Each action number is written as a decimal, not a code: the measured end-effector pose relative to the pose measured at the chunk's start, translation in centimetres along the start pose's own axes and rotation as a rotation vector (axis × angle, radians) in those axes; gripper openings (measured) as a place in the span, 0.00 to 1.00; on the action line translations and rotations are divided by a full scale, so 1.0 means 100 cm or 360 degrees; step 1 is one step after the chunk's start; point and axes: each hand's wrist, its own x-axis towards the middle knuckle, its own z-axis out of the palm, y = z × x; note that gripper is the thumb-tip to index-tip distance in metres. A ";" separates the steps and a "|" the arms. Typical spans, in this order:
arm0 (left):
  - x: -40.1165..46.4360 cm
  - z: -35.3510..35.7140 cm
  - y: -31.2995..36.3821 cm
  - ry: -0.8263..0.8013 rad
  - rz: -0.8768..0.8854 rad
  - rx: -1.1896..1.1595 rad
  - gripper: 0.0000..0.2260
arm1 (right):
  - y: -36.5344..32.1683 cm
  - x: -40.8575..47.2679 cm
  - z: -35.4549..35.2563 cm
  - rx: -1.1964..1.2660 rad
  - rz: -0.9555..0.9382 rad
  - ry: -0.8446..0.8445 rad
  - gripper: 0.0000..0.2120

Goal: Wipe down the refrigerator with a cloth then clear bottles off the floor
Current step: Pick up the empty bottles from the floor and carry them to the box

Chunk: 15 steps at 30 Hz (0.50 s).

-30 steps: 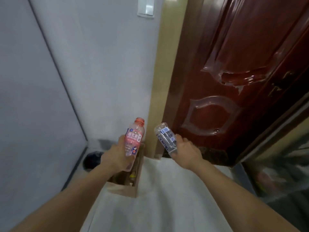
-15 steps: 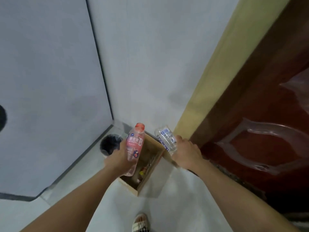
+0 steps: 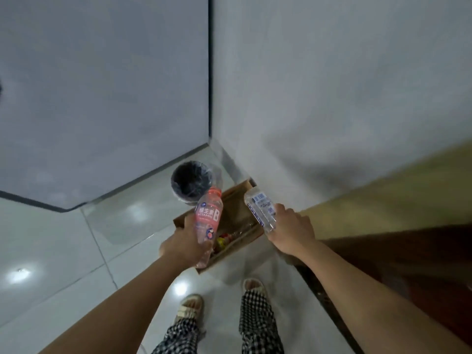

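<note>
Clear glossy plastic on pink bottle [image 3: 208,218] and clear bottle [image 3: 260,209]; brown matt cardboard box [image 3: 231,200]; glossy pale floor tiles [image 3: 51,246]; matt wall [image 3: 332,85].

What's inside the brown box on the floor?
The cardboard box holds a few things near its bottom: something red and yellow, maybe wrappers or bottles, too blurry to name. The pink bottle and left hand cover part of it.

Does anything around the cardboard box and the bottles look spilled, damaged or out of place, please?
Nothing stands out. The left hand holds a pink vitamin-drink bottle and the right hand a clear plastic bottle above the open brown cardboard box. No spill shows on the glossy white floor tiles.
</note>
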 end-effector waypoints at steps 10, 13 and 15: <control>0.088 0.118 0.018 0.0056 -0.0449 -0.0171 0.33 | 0.048 0.116 0.093 -0.0054 -0.0238 -0.0334 0.22; 0.128 0.160 0.014 0.0044 -0.0512 -0.0164 0.33 | 0.050 0.150 0.138 -0.0032 -0.0254 -0.0392 0.22; 0.158 0.188 0.007 0.0020 -0.0530 -0.0163 0.33 | 0.050 0.174 0.173 0.0000 -0.0256 -0.0444 0.21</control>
